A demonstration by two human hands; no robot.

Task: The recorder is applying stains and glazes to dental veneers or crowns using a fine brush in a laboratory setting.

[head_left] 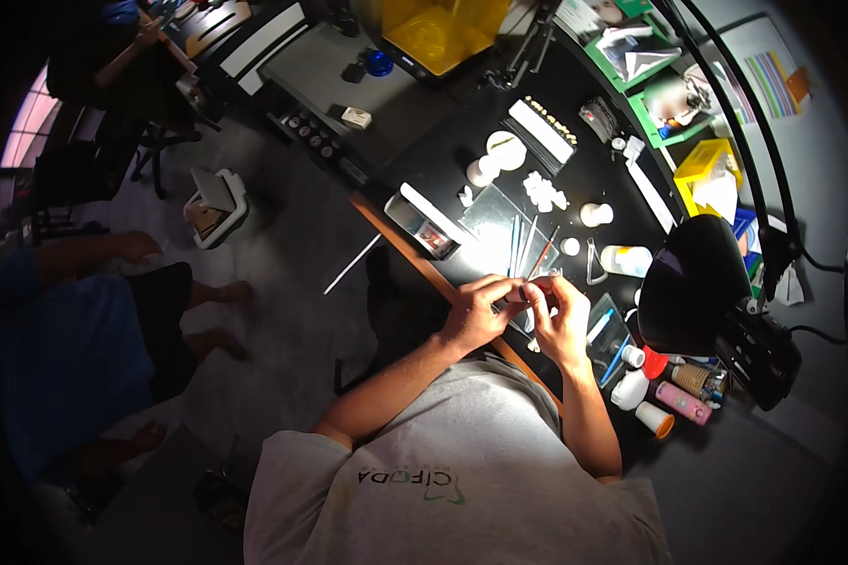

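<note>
Both my hands meet above the table's near edge, in the lamp's bright light. My left hand (476, 313) is closed, its fingertips pinching a small dark piece whose kind I cannot make out. Against the same piece press the closed fingertips of my right hand (563, 318). Just beyond the fingers, several thin brushes (521, 243) and a red-handled tool (544, 251) lie by a glass slab (493, 213). White crumpled bits (545, 191) sit past the slab, with a small white cup (595, 215) to their right.
A black lamp head (690, 282) hangs at the right. An open white box (426, 226) stands at the table's left edge. Farther back are a white rack (542, 132) and round white jars (506, 150). Bottles and an orange-rimmed cup (655, 420) crowd the right. Another person (75, 330) is at left.
</note>
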